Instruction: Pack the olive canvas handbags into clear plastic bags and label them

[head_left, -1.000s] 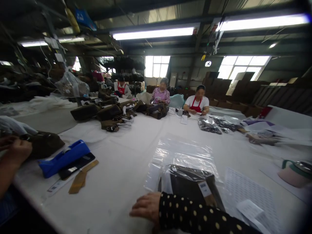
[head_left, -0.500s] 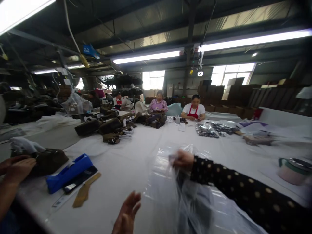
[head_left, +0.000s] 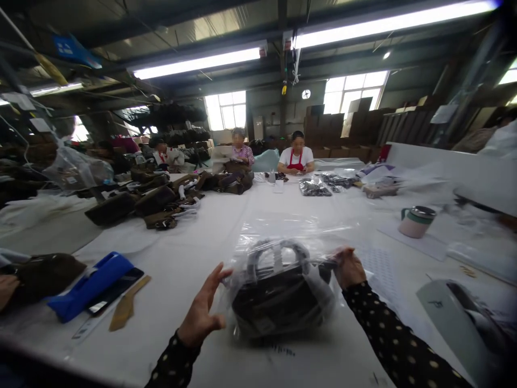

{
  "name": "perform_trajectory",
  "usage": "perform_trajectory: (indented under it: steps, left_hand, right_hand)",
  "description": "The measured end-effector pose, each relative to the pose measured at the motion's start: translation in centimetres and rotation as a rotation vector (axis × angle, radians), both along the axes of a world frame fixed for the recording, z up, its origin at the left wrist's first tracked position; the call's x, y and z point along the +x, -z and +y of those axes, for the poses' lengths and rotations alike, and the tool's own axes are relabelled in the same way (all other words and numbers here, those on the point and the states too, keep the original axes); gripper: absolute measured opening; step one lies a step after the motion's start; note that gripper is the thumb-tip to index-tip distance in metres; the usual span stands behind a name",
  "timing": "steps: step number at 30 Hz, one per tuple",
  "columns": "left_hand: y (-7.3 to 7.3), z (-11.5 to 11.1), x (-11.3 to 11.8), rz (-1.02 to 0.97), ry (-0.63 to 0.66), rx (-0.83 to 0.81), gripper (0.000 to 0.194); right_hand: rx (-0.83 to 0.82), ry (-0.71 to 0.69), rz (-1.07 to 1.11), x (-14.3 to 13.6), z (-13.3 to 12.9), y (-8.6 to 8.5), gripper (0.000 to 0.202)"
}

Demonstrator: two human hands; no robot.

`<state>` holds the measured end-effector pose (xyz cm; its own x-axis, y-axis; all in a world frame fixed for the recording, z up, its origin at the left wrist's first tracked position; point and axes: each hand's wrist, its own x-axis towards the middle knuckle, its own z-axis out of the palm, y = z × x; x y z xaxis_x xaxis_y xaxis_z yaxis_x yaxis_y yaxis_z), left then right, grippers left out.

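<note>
A dark brown handbag with two looped handles inside a clear plastic bag [head_left: 278,293] sits on the white cloth-covered table [head_left: 226,226], straight ahead at 12 o'clock. The left hand [head_left: 204,312] is spread flat-fingered against the film's left side; the right hand [head_left: 348,267] pinches the plastic at 2 o'clock. The film looks slippery and limp, the bag soft and light; the handles seem the surest hold. A blue tape dispenser [head_left: 91,285] lies at 9 o'clock and a pink mug with a green lid [head_left: 416,221] at 2 o'clock, both well clear.

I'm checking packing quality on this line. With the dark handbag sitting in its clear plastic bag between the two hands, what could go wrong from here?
The right hand grips only an edge of the clear plastic bag, so the thin film might tear or slip. The left hand is open beside the dark handbag, not gripping it, so the handbag could tip. Its upright handles may get creased under the film.
</note>
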<state>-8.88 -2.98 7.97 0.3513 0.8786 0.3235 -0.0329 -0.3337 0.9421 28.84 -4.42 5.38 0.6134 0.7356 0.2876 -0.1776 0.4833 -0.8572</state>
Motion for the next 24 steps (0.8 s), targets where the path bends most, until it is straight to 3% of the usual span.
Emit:
perform_trajectory:
  steps: [3,5,6,8,10,12,14,19,22,24]
  left_hand:
    - [-1.7,-0.1,1.2,0.151,-0.120,0.144,0.047]
    - [-2.8,0.0,2.1,0.036,-0.233,0.170,0.022]
    - [-3.4,0.0,2.5,-0.095,-0.280,0.148,0.023]
    - [-4.4,0.1,3.4,-0.392,-0.370,0.090,0.024]
    - [-5.5,0.1,4.4,-0.619,-0.440,0.077,0.028]
    - [-6.7,0.0,5.3,-0.706,-0.484,0.096,0.033]
    - [-8.1,-0.1,6.2,-0.709,-0.500,0.107,0.034]
    - [-11.2,0.1,8.1,-0.644,-0.521,0.225,0.027]
    - [-12.1,1.0,8.6,-0.629,-0.531,0.234,0.028]
    - [-12.0,1.5,8.2,-0.618,-0.506,0.228,0.033]
  right_hand:
    - [-0.010,0.089,-0.011,2.2,-2.4,-0.1,0.044]
    - [0.109,0.335,-0.119,2.8,-4.4,-1.5,0.050]
    - [0.206,0.485,-0.260,2.7,-5.5,-2.6,0.056]
    - [0.350,0.681,-0.750,1.7,-7.5,-5.2,0.063]
    - [0.328,0.668,-1.304,0.2,-8.6,-7.8,0.055]
    - [0.241,0.597,-1.612,-1.0,-8.7,-9.8,0.029]
    - [0.229,0.578,-1.667,-1.4,-8.2,-10.9,0.011]
    - [0.304,0.528,-1.601,0.3,-6.9,-11.3,0.009]
    - [0.300,0.515,-1.646,0.9,-6.3,-11.7,0.010]
    - [0.317,0.499,-1.576,1.0,-5.7,-12.2,0.008]
